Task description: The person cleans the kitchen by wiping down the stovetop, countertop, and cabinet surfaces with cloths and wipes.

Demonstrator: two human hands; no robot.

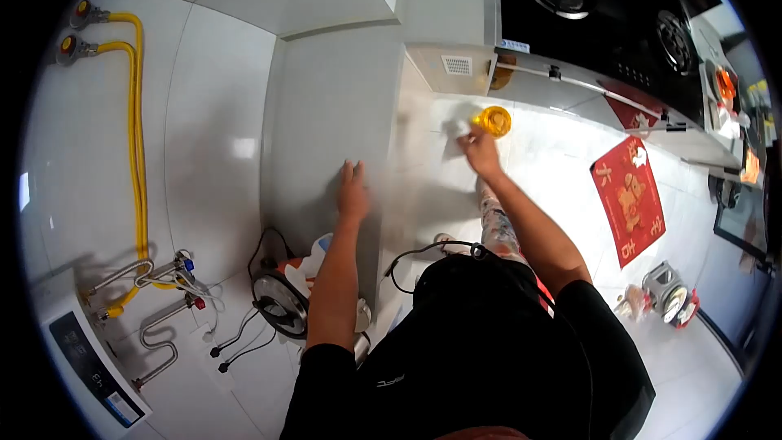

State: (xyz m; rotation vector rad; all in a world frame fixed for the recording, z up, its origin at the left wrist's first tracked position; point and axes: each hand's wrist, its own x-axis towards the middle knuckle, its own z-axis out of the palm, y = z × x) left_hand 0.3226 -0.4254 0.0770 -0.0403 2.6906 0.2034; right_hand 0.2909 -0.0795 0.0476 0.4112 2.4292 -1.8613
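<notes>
My left hand (353, 194) lies on the grey countertop (326, 106), fingers stretched out and holding nothing. My right hand (482, 151) is lower, over the pale floor, with its fingers curled together. A small whitish shape (463, 127) shows at its fingertips, too blurred to name. Just beyond the fingers is a yellow see-through container (495, 121), round from above. Whether the hand touches the container I cannot tell.
A black gas hob (619, 24) sits at the upper right above the cabinet fronts. On the floor lies a red mat (630, 200). An appliance with a round dark lid (279, 303) and cables stand left of my body. Yellow gas hoses (137, 147) run down the wall to a water heater (90, 354).
</notes>
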